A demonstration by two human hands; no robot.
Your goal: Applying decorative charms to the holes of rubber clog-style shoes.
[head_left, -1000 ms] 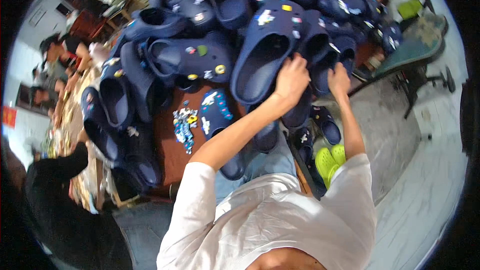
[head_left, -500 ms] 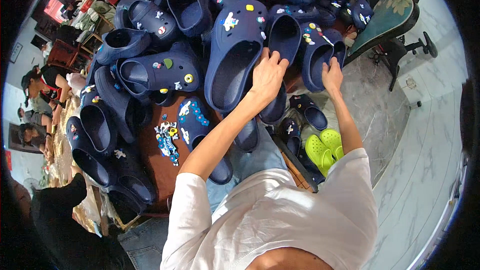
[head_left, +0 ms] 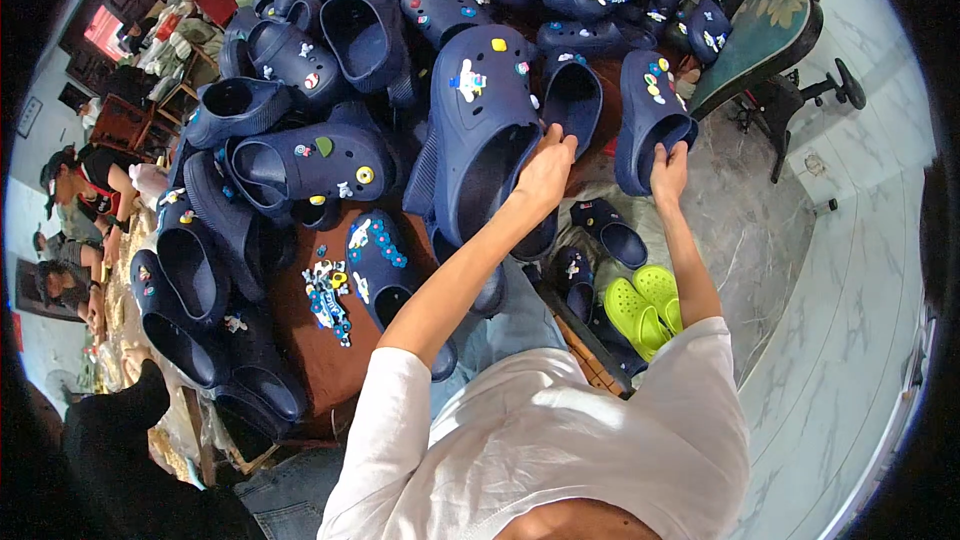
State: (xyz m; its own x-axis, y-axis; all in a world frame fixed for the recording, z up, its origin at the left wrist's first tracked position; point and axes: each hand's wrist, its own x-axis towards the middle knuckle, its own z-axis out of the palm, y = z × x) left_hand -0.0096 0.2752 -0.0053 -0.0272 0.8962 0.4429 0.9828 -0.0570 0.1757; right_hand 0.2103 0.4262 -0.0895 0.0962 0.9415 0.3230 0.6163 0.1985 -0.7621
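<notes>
My left hand (head_left: 545, 172) is closed on the rim of a big navy clog (head_left: 487, 80), held toe-up, with coloured charms on its top. Just behind those fingers is another navy clog (head_left: 575, 90), its opening facing me; whether I touch it too, I cannot tell. Off to the right, my right hand (head_left: 670, 172) grips the heel end of a smaller navy clog (head_left: 645, 90) with charms along its toe. Below my left arm lies a charm-covered clog (head_left: 372, 255), beside a small heap of loose charms (head_left: 328, 300) on the brown tabletop (head_left: 320, 370).
Navy clogs (head_left: 310, 155) are piled across the table's far and left sides. Lime-green clogs (head_left: 640, 310) and dark ones (head_left: 610, 232) sit low on my right. A chair (head_left: 765, 30) stands at the far right. Other people (head_left: 85, 185) work at the left.
My right hand has brought its clog rightward, apart from the pile, and turned it slightly. The big clog in my left hand has come a little lower and nearer.
</notes>
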